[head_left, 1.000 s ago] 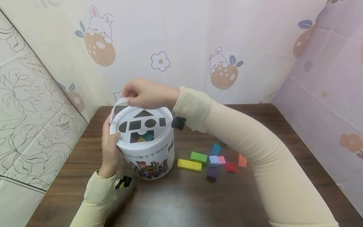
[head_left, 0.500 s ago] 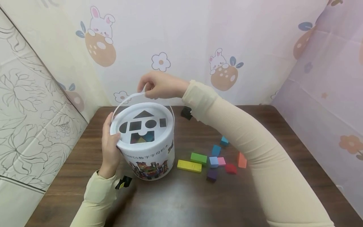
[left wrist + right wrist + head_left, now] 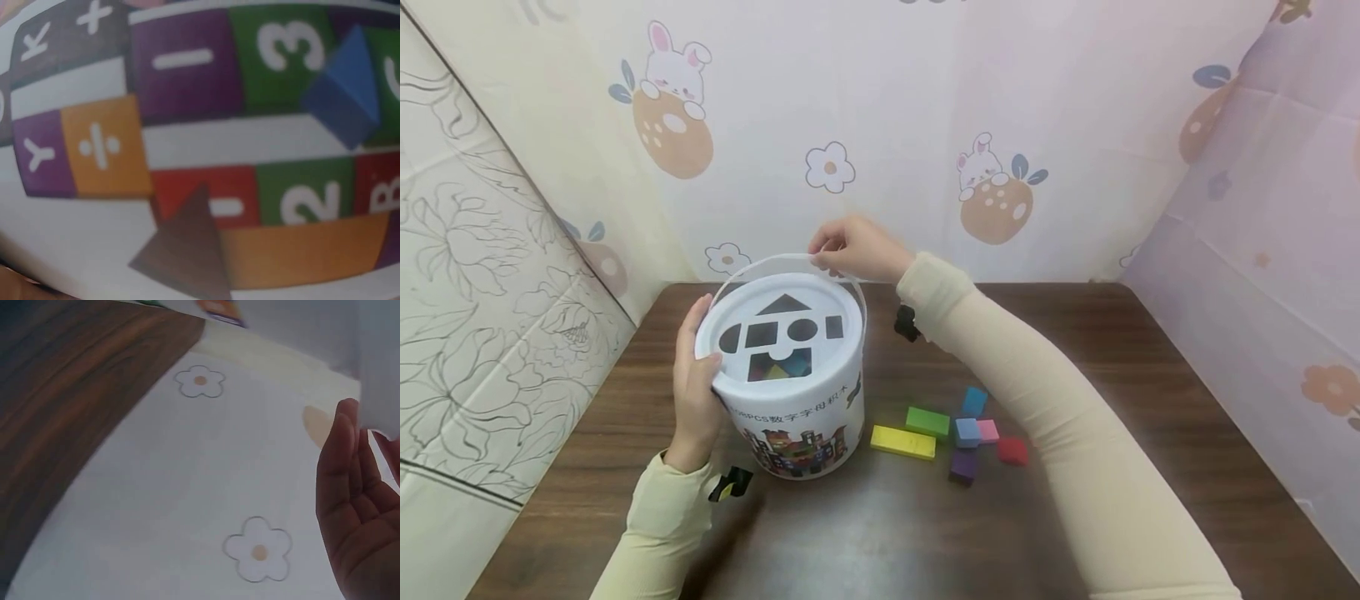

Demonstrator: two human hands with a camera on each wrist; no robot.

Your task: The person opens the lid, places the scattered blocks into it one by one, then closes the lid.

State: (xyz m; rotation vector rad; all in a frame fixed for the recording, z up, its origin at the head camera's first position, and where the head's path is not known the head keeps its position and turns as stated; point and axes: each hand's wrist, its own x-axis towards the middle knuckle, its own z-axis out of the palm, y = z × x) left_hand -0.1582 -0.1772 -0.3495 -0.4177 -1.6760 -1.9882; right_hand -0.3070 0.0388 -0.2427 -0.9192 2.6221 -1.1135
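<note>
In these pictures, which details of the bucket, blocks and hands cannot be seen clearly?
Head view: most contents of the bucket, hidden by its lid.
Head view: any markings on the yellow block, too small to read.
Left wrist view: nearly all of the left hand, outside the frame.
Right wrist view: part of the right hand, cut off by the right edge.

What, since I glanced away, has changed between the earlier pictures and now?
The right hand, pinching the thin white curved handle, has moved rightward, dipping lately; the handle, first pulled leftward, now arches above the round white lidded bucket. The cream right sleeve now hides the orange block. Unmoved: the bucket, the left hand gripping it, the yellow rectangular block and the green rectangular block.
</note>
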